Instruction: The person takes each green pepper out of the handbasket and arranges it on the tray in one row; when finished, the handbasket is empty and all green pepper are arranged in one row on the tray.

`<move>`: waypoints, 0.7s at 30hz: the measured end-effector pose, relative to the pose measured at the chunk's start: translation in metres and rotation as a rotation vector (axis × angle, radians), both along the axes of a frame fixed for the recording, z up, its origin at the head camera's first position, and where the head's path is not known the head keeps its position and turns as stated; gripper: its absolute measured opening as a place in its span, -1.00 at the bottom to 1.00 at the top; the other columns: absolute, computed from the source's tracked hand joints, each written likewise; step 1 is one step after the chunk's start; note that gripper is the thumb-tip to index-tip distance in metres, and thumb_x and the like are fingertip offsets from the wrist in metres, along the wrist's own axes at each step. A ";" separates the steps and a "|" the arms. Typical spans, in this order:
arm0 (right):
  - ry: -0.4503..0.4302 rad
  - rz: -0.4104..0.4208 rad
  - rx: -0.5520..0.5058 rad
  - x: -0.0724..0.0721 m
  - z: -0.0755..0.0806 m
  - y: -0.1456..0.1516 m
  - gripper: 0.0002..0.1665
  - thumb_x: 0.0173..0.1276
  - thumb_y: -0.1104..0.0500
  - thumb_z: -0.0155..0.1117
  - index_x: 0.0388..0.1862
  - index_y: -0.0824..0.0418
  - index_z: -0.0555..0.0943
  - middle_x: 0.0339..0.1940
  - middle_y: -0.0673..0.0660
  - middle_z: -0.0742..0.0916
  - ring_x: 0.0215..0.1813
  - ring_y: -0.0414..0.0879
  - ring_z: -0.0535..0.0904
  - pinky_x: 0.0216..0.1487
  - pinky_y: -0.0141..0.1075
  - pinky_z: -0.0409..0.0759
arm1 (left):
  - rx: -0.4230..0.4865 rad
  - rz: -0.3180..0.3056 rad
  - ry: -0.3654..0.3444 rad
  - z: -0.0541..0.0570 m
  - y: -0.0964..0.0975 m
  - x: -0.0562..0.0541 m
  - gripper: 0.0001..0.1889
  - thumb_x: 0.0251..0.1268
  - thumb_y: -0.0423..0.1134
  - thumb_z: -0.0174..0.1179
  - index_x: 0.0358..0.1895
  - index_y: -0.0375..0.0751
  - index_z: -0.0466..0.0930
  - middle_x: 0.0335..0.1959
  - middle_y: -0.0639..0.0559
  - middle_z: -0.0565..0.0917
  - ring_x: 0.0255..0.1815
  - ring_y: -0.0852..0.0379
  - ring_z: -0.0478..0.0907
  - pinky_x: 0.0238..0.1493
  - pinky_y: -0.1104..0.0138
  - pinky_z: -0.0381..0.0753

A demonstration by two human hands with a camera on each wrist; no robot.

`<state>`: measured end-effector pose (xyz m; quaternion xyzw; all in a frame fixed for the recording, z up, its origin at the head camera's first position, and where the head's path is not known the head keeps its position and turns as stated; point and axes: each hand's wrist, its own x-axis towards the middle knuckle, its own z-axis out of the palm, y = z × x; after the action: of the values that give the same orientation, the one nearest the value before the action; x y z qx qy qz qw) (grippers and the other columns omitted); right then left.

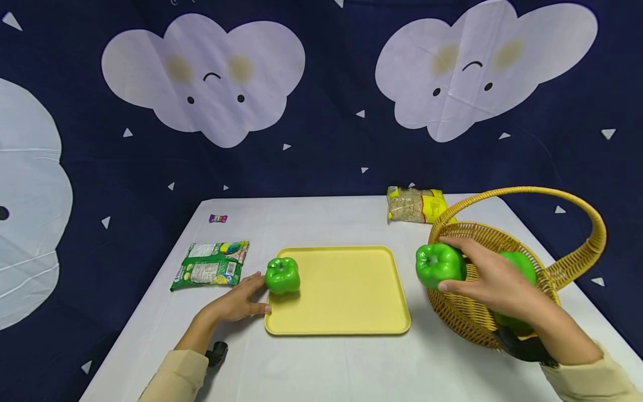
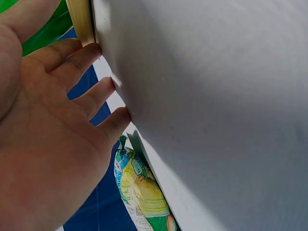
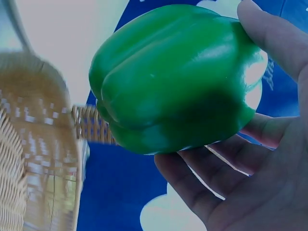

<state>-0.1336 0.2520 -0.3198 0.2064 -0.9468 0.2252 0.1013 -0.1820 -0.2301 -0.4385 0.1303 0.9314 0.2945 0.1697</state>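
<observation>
My right hand (image 1: 494, 276) grips a green bell pepper (image 1: 438, 266) over the left rim of a wicker basket (image 1: 447, 310). In the right wrist view the thumb and fingers span this pepper (image 3: 178, 82). More green peppers (image 1: 519, 264) lie inside the basket, partly hidden by the hand and forearm. My left hand (image 1: 241, 301) rests at the left edge of a yellow tray (image 1: 346, 290), its fingers spread out. Another green bell pepper (image 1: 282, 276) stands on the tray's left side, right by those fingers. In the left wrist view the fingertips (image 2: 108, 86) touch the white tabletop.
A green snack bag (image 1: 213, 265) lies left of the tray, with a small purple packet (image 1: 218, 218) behind it. At the back right lies a yellow and clear bag (image 1: 417, 205). The basket's tall handle (image 1: 532, 191) arches above the table's right side.
</observation>
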 end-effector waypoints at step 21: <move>-0.062 0.109 -0.162 -0.013 -0.026 -0.060 -0.04 0.03 -0.11 0.48 0.37 0.13 0.30 0.19 0.11 0.57 0.02 -0.09 0.57 -0.02 -0.20 0.61 | 0.001 0.013 -0.012 0.001 0.000 0.000 -0.10 0.05 0.04 0.34 0.44 -0.22 0.14 0.49 -0.25 0.11 0.54 -0.27 -0.15 0.49 -0.19 -0.13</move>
<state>-0.1463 0.1922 -0.3456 0.2417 -0.9154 0.3127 0.0760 -0.1817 -0.2297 -0.4378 0.1223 0.9310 0.2970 0.1733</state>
